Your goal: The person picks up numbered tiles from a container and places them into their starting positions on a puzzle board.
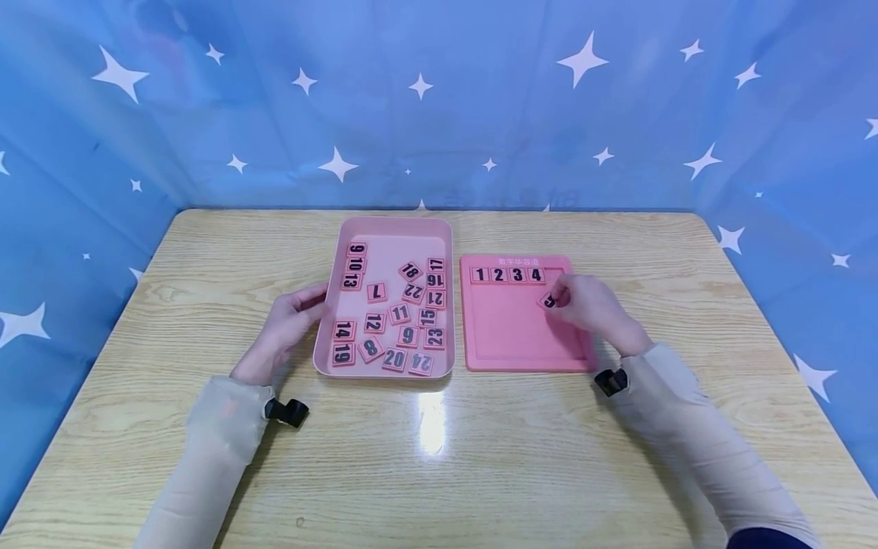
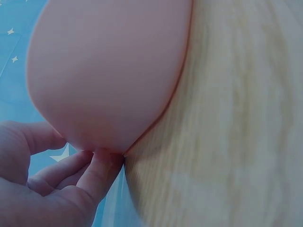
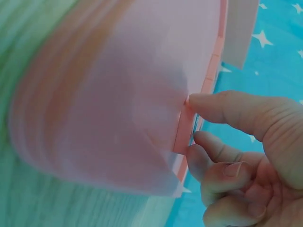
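A pink tray [image 1: 384, 230] holds several small number tiles, among them a tile marked 7 [image 1: 376, 293] and one marked 18 [image 1: 411, 271]. My left hand [image 1: 288, 324] grips the tray's left side, thumb and fingertips at its wall in the left wrist view. To the right lies a pink square board [image 1: 507, 328] with tiles 1, 2, 3 and 4 [image 1: 536, 275] in a row along its top. Between thumb and fingertips, my right hand [image 1: 593, 305] pinches a number tile [image 1: 548, 300] that looks like a 5. It is tilted over the board, just below the 4.
Both pieces stand on a light wooden table [image 1: 384, 473], side by side with a narrow gap. A blue curtain with white stars [image 1: 439, 114] hangs behind the table's back edge. Black straps [image 1: 288, 412] are on both wrists.
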Demonstrator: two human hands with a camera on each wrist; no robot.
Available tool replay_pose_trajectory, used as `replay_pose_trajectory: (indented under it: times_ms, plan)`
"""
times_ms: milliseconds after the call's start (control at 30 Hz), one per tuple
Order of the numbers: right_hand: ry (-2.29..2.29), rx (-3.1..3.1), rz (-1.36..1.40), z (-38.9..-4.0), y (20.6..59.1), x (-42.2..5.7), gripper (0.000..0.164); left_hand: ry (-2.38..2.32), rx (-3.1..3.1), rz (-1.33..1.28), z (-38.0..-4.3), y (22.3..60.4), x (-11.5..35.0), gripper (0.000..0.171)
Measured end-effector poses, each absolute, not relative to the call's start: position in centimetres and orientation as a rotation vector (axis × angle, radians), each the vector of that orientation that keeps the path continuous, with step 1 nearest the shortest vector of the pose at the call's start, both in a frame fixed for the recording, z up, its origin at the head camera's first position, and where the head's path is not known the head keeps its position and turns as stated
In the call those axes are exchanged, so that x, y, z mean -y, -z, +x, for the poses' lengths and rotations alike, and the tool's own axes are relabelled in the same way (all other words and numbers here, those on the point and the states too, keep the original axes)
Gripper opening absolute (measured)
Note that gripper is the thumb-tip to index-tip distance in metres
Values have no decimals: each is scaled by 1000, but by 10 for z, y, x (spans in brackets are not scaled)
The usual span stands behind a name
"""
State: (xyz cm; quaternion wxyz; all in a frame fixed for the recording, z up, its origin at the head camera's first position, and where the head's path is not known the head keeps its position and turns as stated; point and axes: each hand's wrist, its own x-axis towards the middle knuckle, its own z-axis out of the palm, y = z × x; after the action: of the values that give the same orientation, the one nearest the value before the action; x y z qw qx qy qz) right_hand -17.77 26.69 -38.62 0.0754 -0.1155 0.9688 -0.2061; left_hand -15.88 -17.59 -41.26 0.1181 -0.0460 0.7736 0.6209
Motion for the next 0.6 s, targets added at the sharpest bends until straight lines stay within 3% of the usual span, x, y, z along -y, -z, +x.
replay_pose_trajectory:
  times_ms: [600]
  plan:
    - [583,-2922,-302,-182,384,-270,25,-1863,-2255,-134,-159,413,175,48]
